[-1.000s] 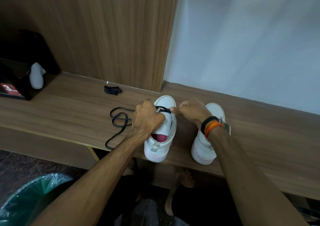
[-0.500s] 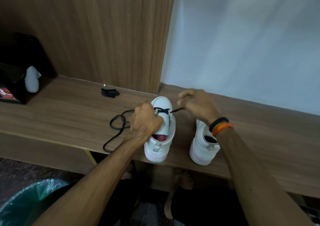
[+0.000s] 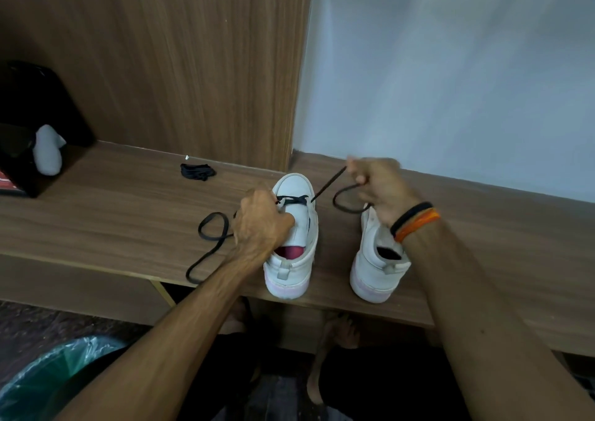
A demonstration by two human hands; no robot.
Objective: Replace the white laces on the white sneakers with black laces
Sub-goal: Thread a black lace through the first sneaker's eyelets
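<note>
**Lacing the First Sneaker: Drawing the Black Lace Through the Toe Eyelets**

The left hand [image 3: 262, 224] grips the left sneaker [image 3: 294, 240] at its throat, fingers curled over the tongue, steadying it on the wooden bench [image 3: 112, 214]. The right hand [image 3: 375, 184] pinches the black lace [image 3: 325, 187] near its tip, fingers closed, the strand running taut up out of the right-side eyelet.

Procedure, as a recommendation:
- Hold the shoe firmly so the pull does not drag it along the bench.
- Draw the lace until both free ends appear equal; the left-side tail [image 3: 209, 243] lies looped on the bench.
- Keep the lace flat, not twisted, across the toe bar.

Inventory:
- White sneakers: two. The right sneaker [image 3: 376, 269] stands just beside the first, unlaced as far as can be seen.
- Black laces: two. One is in use; one spare bundle [image 3: 197, 171] lies near the back panel.
- White laces: none identifiable.
</note>
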